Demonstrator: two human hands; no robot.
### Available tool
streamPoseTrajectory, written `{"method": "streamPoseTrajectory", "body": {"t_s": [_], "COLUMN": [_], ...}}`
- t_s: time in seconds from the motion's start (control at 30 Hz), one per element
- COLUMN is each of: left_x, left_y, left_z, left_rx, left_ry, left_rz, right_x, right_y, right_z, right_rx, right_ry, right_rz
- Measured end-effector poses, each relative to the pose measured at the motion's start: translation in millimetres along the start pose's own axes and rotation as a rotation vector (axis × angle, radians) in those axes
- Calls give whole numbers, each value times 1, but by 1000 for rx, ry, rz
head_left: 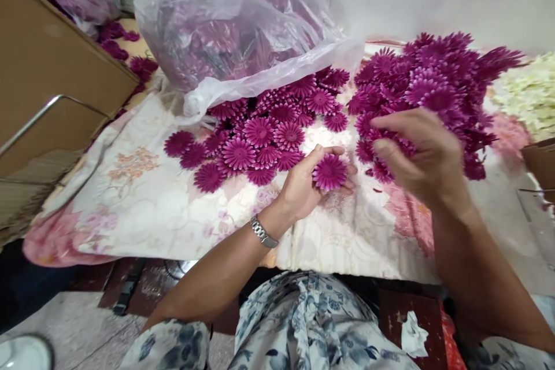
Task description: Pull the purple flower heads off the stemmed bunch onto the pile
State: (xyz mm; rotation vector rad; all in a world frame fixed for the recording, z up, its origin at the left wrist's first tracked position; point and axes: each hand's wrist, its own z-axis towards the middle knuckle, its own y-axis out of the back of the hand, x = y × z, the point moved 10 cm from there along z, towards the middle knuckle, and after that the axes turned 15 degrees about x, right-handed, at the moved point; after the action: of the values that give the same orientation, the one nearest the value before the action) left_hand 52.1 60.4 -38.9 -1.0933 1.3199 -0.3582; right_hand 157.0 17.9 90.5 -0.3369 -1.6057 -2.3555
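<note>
Head view: left hand holds one flower mid-frame, fingers partly hidden behind it. Right hand blurred, overlapping the pile at right; thumb and forefinger parted, can't tell if gripping anything. Bag, upper centre: cloudy, contents unclear. Box cut off at left edge.

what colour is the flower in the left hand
The flower in the left hand is magenta-purple, best seen in the head view.
</note>
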Motion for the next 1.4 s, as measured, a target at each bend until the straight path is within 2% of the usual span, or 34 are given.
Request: {"method": "streamPoseTrajectory", "body": {"t_s": [0.1, 0.17, 0.23, 0.3, 0.43, 0.5, 0.6, 0.77, 0.97, 1.1, 1.2, 1.27, 1.33, 1.4], "left_x": [-2, -1, 1, 3, 2, -2, 0, -4, -1, 0, -1, -2, 0, 1], "left_y": [3, 6, 7, 7, 9, 10, 10, 17, 19, 23, 23, 22, 21, 18], "left_z": [0, 0, 0, 1, 3, 2, 3, -3, -1, -3, -3, -3, -2, -1], "left_rx": [-30, -59, -52, -17, 10, 0, -23, -150, -125, -163, -173, -167, -160, -134], "left_ry": [-69, -91, -90, -90, -126, -161, -130, -136, -125, -91, -69, -55, -27, -4], "left_rz": [-38, -20, 20, 54, 138, 190, 203, 269, 239, 222, 224, 202, 160, 115], "right_x": [23, 19, 11, 5, 9, 12, 16, 14, 16, 15, 14, 9, -7, -31], "right_y": [-57, -79, -89, -92, -89, -86, -84, -85, -86, -90, -84, -68, -37, 5], "right_z": [0, -1, -3, -5, -6, -6, -7, -10, -12, -15, -14, -11, -6, -5], "right_rx": [241, 291, 301, 307, 300, 274, 240, 211, 190, 205, 185, 157, 55, -103], "right_ry": [36, -22, -74, -91, -32, 3, 34, -4, 35, 36, 31, 19, -43, -156], "right_rz": [204, 337, 463, 540, 569, 523, 437, 348, 192, 86, 64, 54, -26, -194]}}
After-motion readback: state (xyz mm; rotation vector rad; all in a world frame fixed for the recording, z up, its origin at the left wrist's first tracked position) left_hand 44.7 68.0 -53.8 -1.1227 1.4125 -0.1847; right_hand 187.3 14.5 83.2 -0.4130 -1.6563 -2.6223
